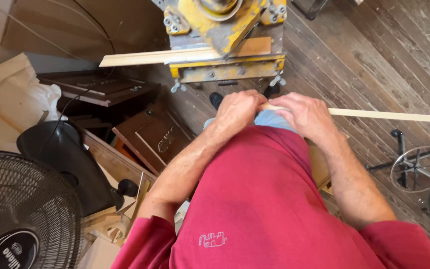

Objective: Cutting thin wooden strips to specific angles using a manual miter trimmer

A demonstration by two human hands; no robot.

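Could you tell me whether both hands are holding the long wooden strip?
Yes, the left hand and right hand both grip the wooden strip, which sticks out to the right.

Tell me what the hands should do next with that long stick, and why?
Probably carry the long wooden strip forward toward the yellow saw machine. Both the left hand and the right hand grip one end of it close to the body, it sticks out to the right, and another strip already lies across the machine's bed.
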